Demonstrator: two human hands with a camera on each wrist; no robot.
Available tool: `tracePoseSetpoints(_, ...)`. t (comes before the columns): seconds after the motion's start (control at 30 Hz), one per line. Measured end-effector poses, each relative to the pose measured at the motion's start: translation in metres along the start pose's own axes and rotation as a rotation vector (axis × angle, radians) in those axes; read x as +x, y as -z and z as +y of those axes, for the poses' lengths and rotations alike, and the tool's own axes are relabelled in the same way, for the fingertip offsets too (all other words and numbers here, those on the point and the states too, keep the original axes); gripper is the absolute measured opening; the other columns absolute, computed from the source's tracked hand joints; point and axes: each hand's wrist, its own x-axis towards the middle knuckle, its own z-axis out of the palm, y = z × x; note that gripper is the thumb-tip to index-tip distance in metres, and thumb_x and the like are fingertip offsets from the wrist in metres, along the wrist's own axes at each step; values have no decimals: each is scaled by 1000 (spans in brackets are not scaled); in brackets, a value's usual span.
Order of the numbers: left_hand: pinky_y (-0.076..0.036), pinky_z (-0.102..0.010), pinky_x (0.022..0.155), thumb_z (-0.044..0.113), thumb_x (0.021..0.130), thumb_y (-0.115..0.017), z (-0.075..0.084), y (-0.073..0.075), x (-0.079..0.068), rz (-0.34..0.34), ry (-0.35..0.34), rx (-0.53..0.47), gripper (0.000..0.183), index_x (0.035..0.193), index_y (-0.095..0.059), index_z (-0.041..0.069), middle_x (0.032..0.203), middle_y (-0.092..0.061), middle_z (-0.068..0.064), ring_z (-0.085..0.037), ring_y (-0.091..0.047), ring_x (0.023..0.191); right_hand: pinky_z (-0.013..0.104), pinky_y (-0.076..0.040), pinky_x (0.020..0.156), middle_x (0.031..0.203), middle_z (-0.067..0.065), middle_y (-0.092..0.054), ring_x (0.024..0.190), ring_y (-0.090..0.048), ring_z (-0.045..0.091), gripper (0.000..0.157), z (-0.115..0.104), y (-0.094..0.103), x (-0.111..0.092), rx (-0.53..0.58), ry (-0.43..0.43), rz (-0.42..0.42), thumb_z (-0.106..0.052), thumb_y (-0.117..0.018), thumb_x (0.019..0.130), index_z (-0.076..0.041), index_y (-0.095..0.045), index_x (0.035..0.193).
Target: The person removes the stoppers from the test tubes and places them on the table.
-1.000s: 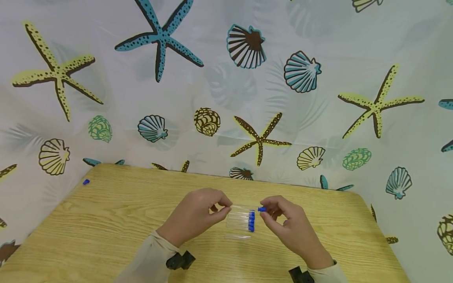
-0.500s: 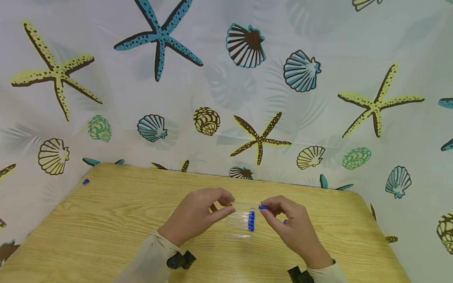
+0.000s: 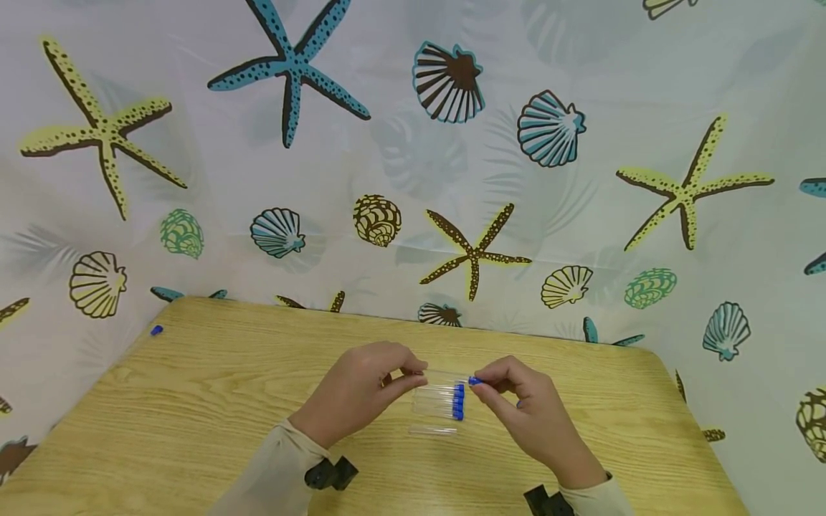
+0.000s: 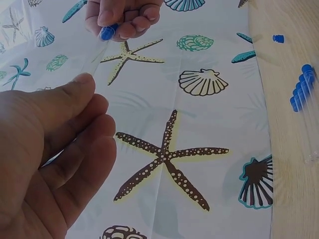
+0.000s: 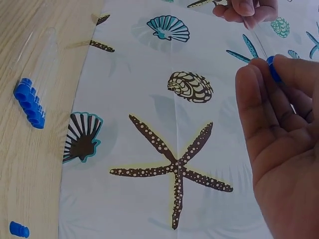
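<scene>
Between the thumb and fingertips of my left hand (image 3: 361, 390) is the closed end of a clear test tube (image 3: 447, 374), held level. My right hand (image 3: 529, 412) pinches a small blue cap (image 3: 475, 380) at the tube's mouth; in the right wrist view the cap (image 5: 272, 68) lines up with the tube (image 5: 256, 37). Below the held tube, several capped test tubes (image 3: 459, 403) lie side by side, blue ends to the right. One uncapped tube (image 3: 434, 431) lies nearer me, parallel to them.
A loose blue cap (image 3: 520, 404) shows partly behind my right hand. Another blue cap (image 3: 157, 330) lies near the far left corner of the wooden table (image 3: 226, 380). A cloth (image 3: 400, 165) printed with shells and starfish hangs around the table's back and sides.
The gap between the tube's mouth and the blue cap has closed: the tube has moved slightly right and the cap now meets it. The tubes on the table have not moved.
</scene>
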Motion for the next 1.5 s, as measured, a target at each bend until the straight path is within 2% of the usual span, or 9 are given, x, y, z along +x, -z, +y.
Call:
tracePoseSetpoints(0.27,-55,-19,66,24,98,-74,1,-1,0,-20,-11,-12,8,105,-74,21,100,-74,11,1,-66,85,30,-60,76,99,3,-71,86,-69,8,13,1,0,0,22,28,-4,-1,-67,100,-13,-67,105)
tracePoseSetpoints(0.57,-54,-18,65,24,98,-74,3,-2,0,-26,-4,-15,7,104,-73,21,100,-73,11,1,-65,84,30,-60,77,99,4,-70,88,-69,11,13,1,-1,0,4,30,8,-1,-66,100,-13,-66,105)
tracePoseSetpoints(0.73,-54,-18,65,25,98,-74,2,-2,-1,-12,-32,3,7,102,-72,20,98,-74,10,0,-66,83,30,-59,77,98,-1,-69,84,-66,10,11,0,-1,0,-11,40,-4,-3,-66,101,-14,-66,104)
tracePoseSetpoints(0.9,-53,-19,65,24,97,-76,1,-4,-1,0,-60,27,6,97,-70,21,94,-72,10,0,-64,80,27,-55,71,96,0,-68,77,-60,8,12,-2,-1,-2,-17,50,-21,-4,-66,101,-15,-64,102)
tracePoseSetpoints(1.0,-52,-19,64,22,96,-77,0,-4,-1,4,-67,31,8,96,-69,22,94,-72,11,1,-63,79,26,-54,69,96,-1,-67,76,-59,8,15,-2,-1,-2,-8,67,-39,-2,-66,101,-16,-64,101)
tracePoseSetpoints(1.23,-54,-22,69,16,94,-77,-1,-1,0,13,-84,-2,10,97,-71,22,95,-72,11,0,-64,83,29,-58,76,103,0,-70,88,-66,12,20,2,3,-3,8,157,-91,6,-64,99,-14,-64,104)
tracePoseSetpoints(1.5,-51,-19,65,21,96,-76,1,-2,-1,-2,-93,16,7,96,-69,21,92,-71,10,0,-62,78,26,-51,69,95,3,-67,77,-56,10,29,5,-2,-2,-5,222,-5,13,-67,93,-13,-62,104)
